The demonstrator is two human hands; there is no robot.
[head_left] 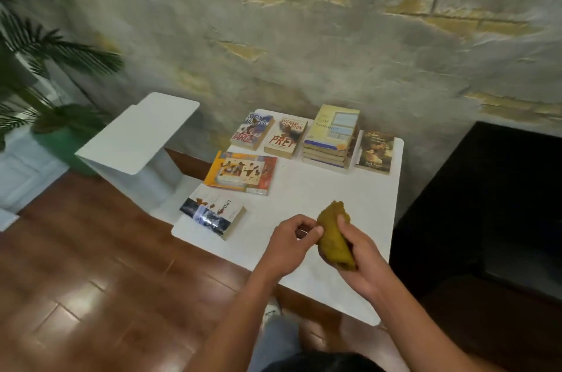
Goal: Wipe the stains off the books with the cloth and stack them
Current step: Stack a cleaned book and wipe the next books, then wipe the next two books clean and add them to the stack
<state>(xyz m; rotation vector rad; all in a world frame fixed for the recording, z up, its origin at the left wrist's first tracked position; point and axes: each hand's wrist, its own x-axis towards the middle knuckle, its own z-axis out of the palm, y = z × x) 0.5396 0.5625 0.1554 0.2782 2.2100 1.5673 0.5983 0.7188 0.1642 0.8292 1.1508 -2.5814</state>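
The cloth, a mustard-yellow wad, was held above the near part of the white table. The right hand gripped it, fingers curled round its lower half with the thumb laid across the top. The left hand pinched its left edge between thumb and curled fingers.

No box or tray stood on the table; the books lay directly on its surface. A stack of books sat at the far edge, a pale yellow cover on top. Just right of it lay a dark brown book, and left of it the "Prey" book and the Stephen Hunter book, side by side and close together. Nearer, toward the left edge, lay an orange-bordered book with dark brown stains across its cover. Closest on the left, at the table's corner, lay a dark blue and white book, also marked with brown blotches.

Left of the table stood a white side table, higher than the book table. Behind it a potted palm in a green pot filled the left edge. A dark cabinet stood right of the table. The floor was reddish wood, and the wall behind was rough plaster with brick showing through.
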